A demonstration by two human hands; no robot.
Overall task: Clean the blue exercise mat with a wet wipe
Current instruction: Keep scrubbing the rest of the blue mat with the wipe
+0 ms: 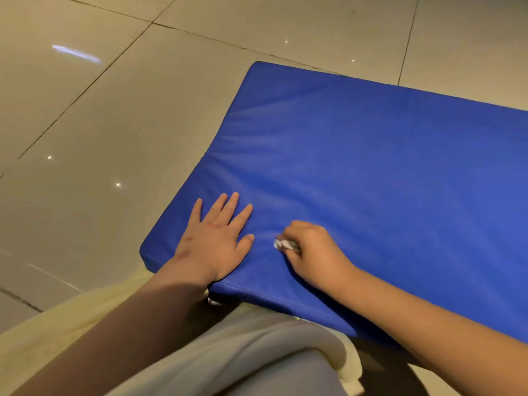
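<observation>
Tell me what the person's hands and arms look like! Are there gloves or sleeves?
No gloves and no sleeves show. The left hand and the right hand are bare. The left arm and the right arm are bare too, as far as the picture reaches. I see no rings, watch or bracelets.

Rests the left hand (pixel 213 241) flat on the blue mat (pixel 371 155), palm down, fingers straight and a little spread, thumb out toward the right. Stretches the bare left forearm in from the lower left, wrist nearly straight. Curls the right hand (pixel 310 250) knuckles up, fingers bent under, and pinches a small crumpled wet wipe (pixel 283 244) at the thumb side, down on the mat. Brings the bare right forearm in from the lower right. Holds the two hands side by side, close but not touching.
</observation>
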